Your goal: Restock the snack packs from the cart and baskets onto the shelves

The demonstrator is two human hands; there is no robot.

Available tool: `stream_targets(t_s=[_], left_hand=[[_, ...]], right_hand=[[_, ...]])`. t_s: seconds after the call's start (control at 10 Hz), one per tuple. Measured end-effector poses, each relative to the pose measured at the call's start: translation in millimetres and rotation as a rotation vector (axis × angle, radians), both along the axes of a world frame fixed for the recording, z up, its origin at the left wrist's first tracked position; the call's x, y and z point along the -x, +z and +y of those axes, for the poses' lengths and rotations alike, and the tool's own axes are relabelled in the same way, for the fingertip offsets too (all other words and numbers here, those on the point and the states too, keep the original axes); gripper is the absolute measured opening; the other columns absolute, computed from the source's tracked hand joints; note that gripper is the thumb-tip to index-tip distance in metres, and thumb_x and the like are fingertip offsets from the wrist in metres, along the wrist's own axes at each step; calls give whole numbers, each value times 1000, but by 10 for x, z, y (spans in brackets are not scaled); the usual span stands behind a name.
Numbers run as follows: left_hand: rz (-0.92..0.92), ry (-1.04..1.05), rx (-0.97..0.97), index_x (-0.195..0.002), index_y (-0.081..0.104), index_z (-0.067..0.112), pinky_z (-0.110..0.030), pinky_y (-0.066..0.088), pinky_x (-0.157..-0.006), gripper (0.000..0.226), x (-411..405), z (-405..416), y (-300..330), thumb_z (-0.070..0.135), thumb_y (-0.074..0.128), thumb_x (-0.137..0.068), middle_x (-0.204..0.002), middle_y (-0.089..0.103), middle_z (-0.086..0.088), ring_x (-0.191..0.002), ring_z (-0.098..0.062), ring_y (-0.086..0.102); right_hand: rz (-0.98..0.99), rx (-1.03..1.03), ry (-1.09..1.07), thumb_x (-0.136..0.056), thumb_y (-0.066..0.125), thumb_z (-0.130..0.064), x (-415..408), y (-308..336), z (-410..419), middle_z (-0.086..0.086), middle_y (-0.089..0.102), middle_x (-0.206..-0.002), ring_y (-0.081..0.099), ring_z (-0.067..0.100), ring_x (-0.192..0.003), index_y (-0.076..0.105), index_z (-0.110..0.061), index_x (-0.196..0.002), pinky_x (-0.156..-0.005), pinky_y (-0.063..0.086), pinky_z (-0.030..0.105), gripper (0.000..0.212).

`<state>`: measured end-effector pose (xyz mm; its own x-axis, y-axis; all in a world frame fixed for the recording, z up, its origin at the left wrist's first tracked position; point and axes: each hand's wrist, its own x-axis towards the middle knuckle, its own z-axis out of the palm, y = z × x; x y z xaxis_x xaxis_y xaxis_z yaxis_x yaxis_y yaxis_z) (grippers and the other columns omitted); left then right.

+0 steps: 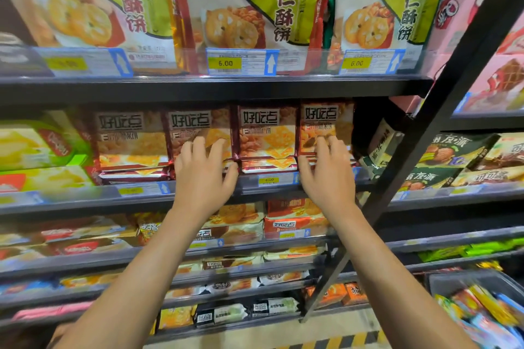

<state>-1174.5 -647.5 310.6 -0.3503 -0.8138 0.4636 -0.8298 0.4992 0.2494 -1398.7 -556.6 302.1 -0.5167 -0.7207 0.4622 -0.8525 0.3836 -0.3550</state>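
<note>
A row of brown and orange biscuit packs stands upright on the second shelf [215, 193]. My left hand [202, 171] presses with straight fingers on the front of the second pack [195, 129]. My right hand [329, 171] presses the same way on the rightmost pack [326, 122]. Between my hands stands a third pack [266, 136], untouched. Another pack [130, 136] stands at the left of the row. Neither hand holds anything.
Large green biscuit bags [249, 8] fill the top shelf. Yellow-green packs [34, 150] lie at the left. A black upright [442, 110] slants at the right, with green packs [453, 156] beyond it. A grey basket [465, 280] of mixed snacks sits at the lower right.
</note>
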Motion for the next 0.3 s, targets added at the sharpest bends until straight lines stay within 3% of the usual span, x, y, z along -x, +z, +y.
stream_targets(t_s=[0.3], left_hand=[[-117,-29,-43,-144,53,25,-62,25,-116,56,-386,157,55,58,41,-100,-159,39,-10,-147,-39,28]], right_hand=[[63,-187,105,-105,36,-55,-786,-15,291,7,36,-164,24,35,-153,43,-20,-154,-125,24,52,61]])
